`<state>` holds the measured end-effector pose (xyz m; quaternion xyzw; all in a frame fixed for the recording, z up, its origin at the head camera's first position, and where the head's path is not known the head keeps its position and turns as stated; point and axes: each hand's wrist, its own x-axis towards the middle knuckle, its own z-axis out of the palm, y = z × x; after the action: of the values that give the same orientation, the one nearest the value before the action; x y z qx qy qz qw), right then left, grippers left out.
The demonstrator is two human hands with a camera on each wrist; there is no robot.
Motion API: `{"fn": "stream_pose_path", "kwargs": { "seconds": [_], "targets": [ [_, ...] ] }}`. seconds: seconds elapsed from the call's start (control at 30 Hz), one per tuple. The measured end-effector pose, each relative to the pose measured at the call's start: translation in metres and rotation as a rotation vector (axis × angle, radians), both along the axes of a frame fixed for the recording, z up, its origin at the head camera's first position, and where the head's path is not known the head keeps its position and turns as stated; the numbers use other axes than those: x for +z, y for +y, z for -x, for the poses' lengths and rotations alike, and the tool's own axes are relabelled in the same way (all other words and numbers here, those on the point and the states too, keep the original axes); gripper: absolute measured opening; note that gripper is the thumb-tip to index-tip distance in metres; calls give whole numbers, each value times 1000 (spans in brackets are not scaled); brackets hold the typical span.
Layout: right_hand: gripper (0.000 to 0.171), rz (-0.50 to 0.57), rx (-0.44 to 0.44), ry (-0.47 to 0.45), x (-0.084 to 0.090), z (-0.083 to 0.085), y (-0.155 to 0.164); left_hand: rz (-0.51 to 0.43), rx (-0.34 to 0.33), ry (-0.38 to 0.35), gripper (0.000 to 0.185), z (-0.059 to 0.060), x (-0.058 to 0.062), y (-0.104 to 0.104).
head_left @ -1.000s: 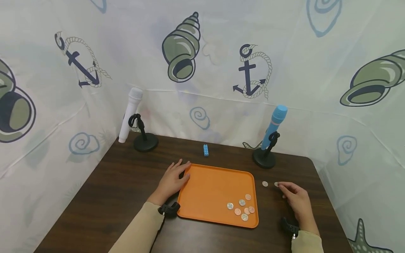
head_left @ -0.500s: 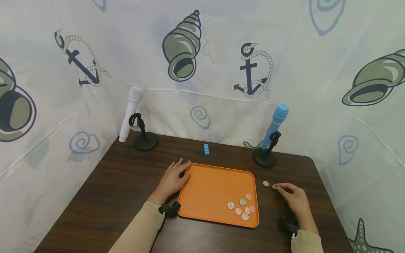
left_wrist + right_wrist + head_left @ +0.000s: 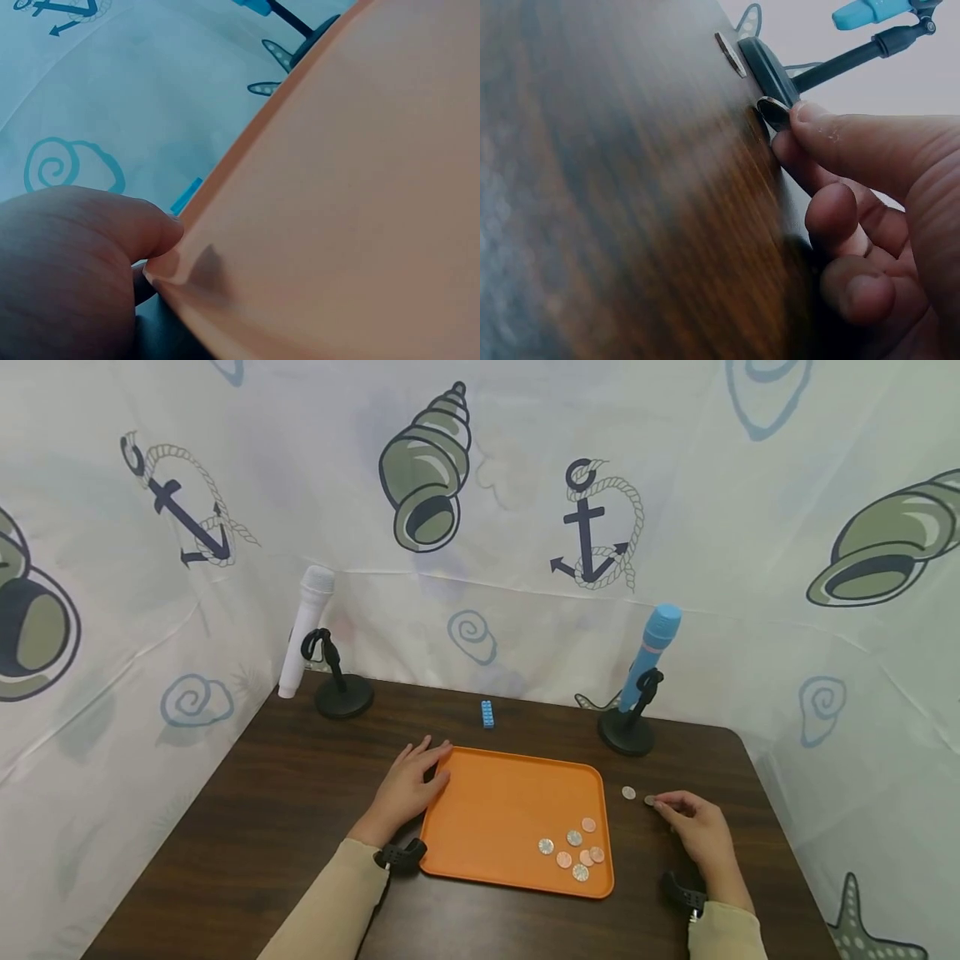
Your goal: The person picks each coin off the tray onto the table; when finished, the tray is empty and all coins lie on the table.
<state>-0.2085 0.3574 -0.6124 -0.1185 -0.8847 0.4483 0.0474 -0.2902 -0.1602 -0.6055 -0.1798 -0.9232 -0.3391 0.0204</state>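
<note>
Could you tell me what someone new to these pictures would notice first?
Most likely the orange tray in the middle of the dark table, with a cluster of coins in its near right corner. The left hand rests at the tray's left edge, while the right hand pinches a coin on the table to its right.

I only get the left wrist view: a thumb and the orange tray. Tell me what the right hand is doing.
Observer: The right hand has its fingertips on a coin on the table, right of the orange tray. I cannot tell whether it grips it.
Operator: Report what is in the tray.
Observer: A cluster of coins lies in its near right corner.
Operator: Check for loose coins.
Observer: A second coin lies between tray and right hand.
</note>
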Motion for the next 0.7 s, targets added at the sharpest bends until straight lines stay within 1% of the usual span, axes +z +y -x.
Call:
{"fn": "stream_pose_path", "kwargs": {
  "seconds": [0.17,0.33,0.5,0.7],
  "targets": [
    [25,-37,7,6,-1,1,-2,-8,5,-1,55,0,1,-1],
    [27,-67,23,-17,0,0,-2,-13,1,-11,55,-3,2,0],
    [27,-80,65,-17,1,0,-1,-16,2,-23,55,-4,3,2],
    [30,-76,108,-20,4,1,-2,-24,1,-15,55,-2,3,2]
  ]
}}
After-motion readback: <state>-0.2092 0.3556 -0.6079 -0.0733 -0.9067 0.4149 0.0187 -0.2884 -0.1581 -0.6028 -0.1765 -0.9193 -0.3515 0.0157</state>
